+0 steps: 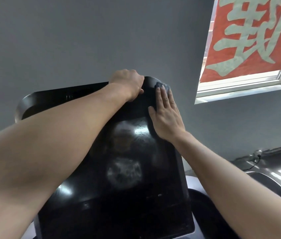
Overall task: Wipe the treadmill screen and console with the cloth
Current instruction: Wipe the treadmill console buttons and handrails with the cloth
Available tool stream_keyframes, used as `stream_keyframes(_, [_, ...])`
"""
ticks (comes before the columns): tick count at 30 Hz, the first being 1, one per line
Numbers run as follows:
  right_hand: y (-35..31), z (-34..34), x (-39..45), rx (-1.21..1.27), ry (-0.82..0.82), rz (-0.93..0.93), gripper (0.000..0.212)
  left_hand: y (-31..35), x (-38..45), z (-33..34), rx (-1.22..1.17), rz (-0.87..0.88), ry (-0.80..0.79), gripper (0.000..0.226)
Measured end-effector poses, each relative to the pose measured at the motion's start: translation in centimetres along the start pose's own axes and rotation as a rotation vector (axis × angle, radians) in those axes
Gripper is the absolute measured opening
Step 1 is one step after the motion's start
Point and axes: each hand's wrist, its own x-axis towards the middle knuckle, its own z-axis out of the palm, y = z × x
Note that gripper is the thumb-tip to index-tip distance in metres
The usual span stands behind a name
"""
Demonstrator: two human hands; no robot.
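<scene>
A person's two bare arms reach forward over a glossy black treadmill screen [119, 195] that tilts up and away from the viewer. The right hand [166, 118] lies flat and open, fingers together, pressing a small grey cloth [162, 86] against the screen's upper right corner; only the cloth's top edge shows beyond the fingertips. The left hand [129, 84] curls over the screen's top edge just beside it, apparently steadying the panel; it holds nothing else.

Judging by the surface, the wiping is underway but far from finished. A cloudy round smudge [124, 171] sits at the middle of the screen, and faint specks show below the right hand. The lower half of the screen looks untouched, and the console [265, 180] around and below it, grey and partly visible at right, appears not yet wiped. A window with a red banner [250, 37] sits at upper right.
</scene>
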Motion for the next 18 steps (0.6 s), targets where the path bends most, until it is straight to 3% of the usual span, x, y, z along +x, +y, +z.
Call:
stream_keyframes(6, [2.6,4.2,-12.1,-0.015,0.050,-0.005,0.066,0.2,-0.1,0.2,0.009,-0.008,0.004,0.038])
stream_keyframes(13, [3.3,5.2,-23.0,0.103,-0.026,0.066,0.062,0.2,-0.4,0.6,0.018,0.000,0.017,0.041])
stream_keyframes(18, [4.3,5.6,-25.3,0.112,-0.060,0.112,0.068,0.0,-0.4,0.9,0.022,0.010,0.027,0.043])
